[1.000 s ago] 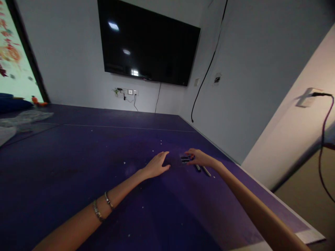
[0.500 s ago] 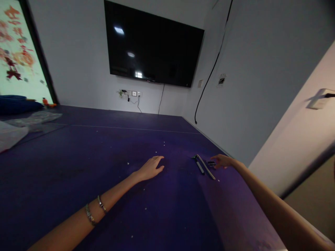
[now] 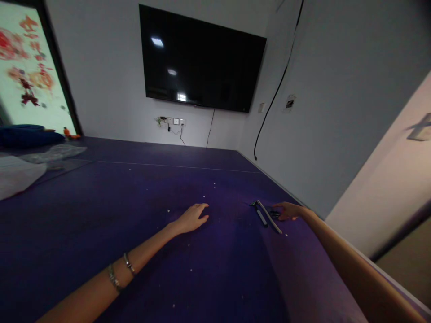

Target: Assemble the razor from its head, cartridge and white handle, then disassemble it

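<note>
My left hand (image 3: 193,218) lies low over the purple tabletop, fingers stretched and the thumb apart, with nothing in it. At the right, the fingers of my right hand (image 3: 287,211) close around a small dark object (image 3: 274,214) whose kind I cannot make out; part of it is hidden by the fingers. Just left of that hand lies a slim tool with a dark handle (image 3: 261,218) and a small angled head. Beside it rests a long, pale, slightly curved strip (image 3: 271,220).
Small white scraps (image 3: 169,211) dot the purple tabletop (image 3: 134,215). Clear plastic (image 3: 59,152), a white sheet (image 3: 20,175) and a dark blue bundle (image 3: 30,136) lie far left. A black cable (image 3: 269,107) hangs by the right wall; a television (image 3: 202,58) is mounted behind.
The view has shifted slightly, moving the scene a little to the right. The fingers of my right hand have come closer around the small dark object. My left hand stays almost in place.
</note>
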`<state>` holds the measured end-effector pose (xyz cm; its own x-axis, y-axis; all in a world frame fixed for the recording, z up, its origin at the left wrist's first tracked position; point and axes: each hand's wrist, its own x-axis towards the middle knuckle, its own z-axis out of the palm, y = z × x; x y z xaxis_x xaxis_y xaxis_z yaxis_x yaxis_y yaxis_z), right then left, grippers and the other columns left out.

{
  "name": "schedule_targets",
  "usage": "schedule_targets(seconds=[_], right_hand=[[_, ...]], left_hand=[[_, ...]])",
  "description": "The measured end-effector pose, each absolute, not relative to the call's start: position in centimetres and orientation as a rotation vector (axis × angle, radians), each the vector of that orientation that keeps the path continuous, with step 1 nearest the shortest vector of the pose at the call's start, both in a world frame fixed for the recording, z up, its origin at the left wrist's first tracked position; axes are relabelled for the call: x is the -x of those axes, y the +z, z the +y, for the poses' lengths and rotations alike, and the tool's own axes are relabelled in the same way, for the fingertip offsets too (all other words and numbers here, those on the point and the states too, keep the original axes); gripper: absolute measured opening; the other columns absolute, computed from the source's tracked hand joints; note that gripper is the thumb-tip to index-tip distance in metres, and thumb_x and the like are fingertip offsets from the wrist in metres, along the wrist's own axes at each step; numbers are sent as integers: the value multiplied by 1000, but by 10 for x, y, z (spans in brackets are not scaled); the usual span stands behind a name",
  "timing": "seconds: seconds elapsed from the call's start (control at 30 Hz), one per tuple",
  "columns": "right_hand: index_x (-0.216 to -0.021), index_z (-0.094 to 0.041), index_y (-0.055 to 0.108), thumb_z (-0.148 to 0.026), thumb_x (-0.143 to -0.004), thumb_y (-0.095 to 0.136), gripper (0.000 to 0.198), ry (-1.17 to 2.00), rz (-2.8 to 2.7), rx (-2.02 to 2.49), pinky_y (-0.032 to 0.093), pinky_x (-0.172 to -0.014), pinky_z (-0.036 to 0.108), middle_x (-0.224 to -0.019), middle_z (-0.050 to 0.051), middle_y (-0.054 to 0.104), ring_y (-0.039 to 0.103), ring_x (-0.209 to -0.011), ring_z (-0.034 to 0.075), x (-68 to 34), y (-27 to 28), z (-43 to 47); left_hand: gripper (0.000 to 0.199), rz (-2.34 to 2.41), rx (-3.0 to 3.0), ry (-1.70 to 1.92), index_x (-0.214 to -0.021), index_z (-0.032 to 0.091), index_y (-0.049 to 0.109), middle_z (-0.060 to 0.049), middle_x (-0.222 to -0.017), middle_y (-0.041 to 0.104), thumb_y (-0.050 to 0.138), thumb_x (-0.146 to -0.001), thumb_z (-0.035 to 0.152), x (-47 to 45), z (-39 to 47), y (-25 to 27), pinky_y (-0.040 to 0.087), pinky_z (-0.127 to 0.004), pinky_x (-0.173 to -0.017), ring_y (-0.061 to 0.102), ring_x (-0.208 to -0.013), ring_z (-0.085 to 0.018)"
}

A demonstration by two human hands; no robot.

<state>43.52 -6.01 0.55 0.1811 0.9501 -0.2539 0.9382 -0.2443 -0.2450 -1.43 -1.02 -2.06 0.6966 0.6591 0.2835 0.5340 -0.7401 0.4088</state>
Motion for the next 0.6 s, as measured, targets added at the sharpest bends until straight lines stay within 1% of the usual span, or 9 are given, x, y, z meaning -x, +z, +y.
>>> schedule_targets(seconds=[0.07, 0.1, 0.13, 0.23, 0.33, 0.43, 0.6], right_hand=[[-131, -19, 45, -18, -59, 65, 75, 633, -1866, 2439, 43, -43, 23, -61, 2, 64, 58, -53, 17, -439, 5, -56], [-134, -18, 41, -17, -60, 64, 77, 634, -1861, 2453, 43, -44, 24, -66, 4, 65, 59, -56, 18, -439, 6, -53], [-134, -16, 40, -17, -61, 63, 77, 572, -1880, 2442, 45, -46, 25, -72, 5, 66, 60, -59, 19, -438, 7, -50], [-127, -14, 49, -20, -65, 61, 63, 252, -1996, 2304, 49, -61, 29, -88, 10, 66, 63, -76, 22, -423, 14, -41], [-117, -14, 58, -25, -71, 57, 48, 32, -2087, 2053, 47, -77, 31, -97, 11, 64, 61, -89, 23, -389, 15, -35], [-116, -14, 58, -27, -76, 51, 43, 15, -2126, 1855, 45, -83, 31, -103, 12, 62, 60, -92, 22, -346, 7, -37], [-119, -18, 56, -32, -80, 47, 42, 75, -2165, 1619, 38, -96, 36, -116, 11, 57, 53, -108, 23, -286, -22, -51]], left_hand=[[44, 949, -2625, 611, -123, 16, 44, -12, -128, 50, 41, -85, 37, 18, -10, -21, 33, -37, -102, 44, -119, -22], [44, 959, -2634, 611, -123, 16, 44, -12, -127, 50, 42, -85, 36, 21, -9, -21, 33, -37, -101, 44, -119, -22], [43, 975, -2645, 608, -123, 15, 44, -12, -127, 50, 42, -85, 36, 24, -8, -20, 33, -37, -101, 45, -119, -22], [42, 1068, -2684, 590, -121, 14, 45, -13, -126, 51, 42, -84, 33, 39, -1, -19, 33, -37, -101, 44, -119, -23], [41, 1202, -2727, 584, -120, 12, 45, -14, -126, 51, 42, -83, 31, 61, 12, -21, 31, -38, -102, 43, -121, -24], [42, 1345, -2725, 571, -119, 11, 45, -16, -127, 50, 41, -84, 32, 89, 24, -26, 31, -40, -102, 43, -121, -25], [43, 1517, -2649, 580, -118, 10, 47, -17, -126, 51, 38, -84, 35, 133, 34, -37, 32, -42, -101, 43, -121, -27]])
